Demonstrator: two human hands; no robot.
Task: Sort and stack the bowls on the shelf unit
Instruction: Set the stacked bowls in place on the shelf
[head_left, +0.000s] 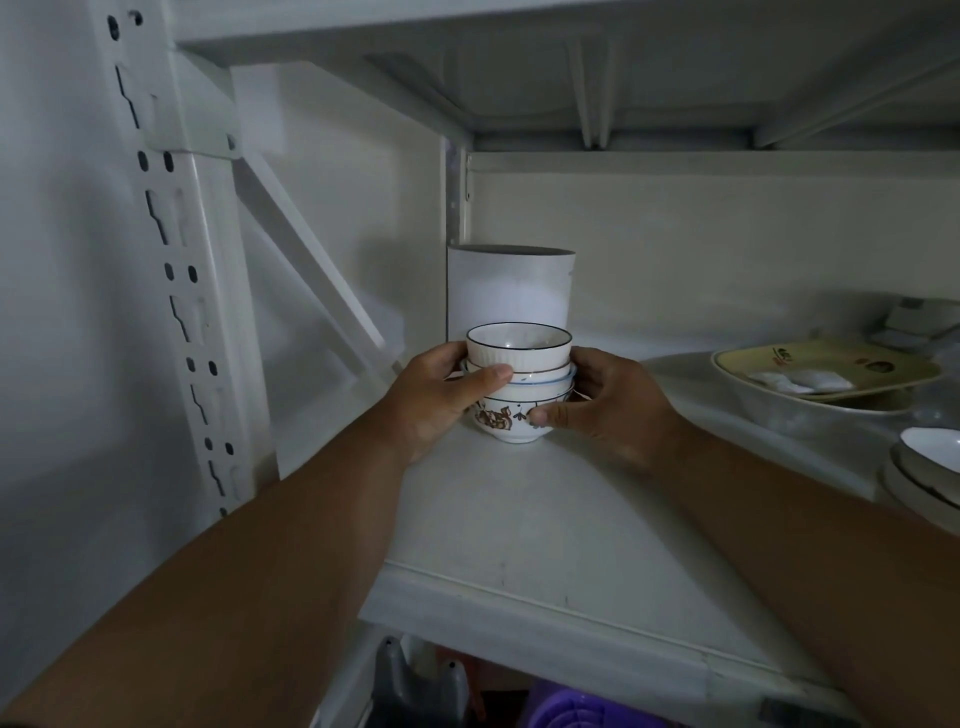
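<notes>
While both hands grip it, left hand (441, 397) and right hand (605, 402) curled round its sides, the stack of bowls (519, 382) stands on the shelf (545, 519); just behind rises a white cylinder (509, 283), with plates (826, 374) well right.

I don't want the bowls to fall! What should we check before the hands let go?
1. Stack on shelf: ok, base seems to rest on it.
2. Bowls nested straight: ok, no lean.
3. Left hand grip: ok, thumb around the stack.
4. Right hand grip: ok, thumb on bottom bowl.
5. Room behind: ok, cylinder stands behind; touching cannot tell.
6. Cracks in bowls: cannot tell, too dim.
</notes>
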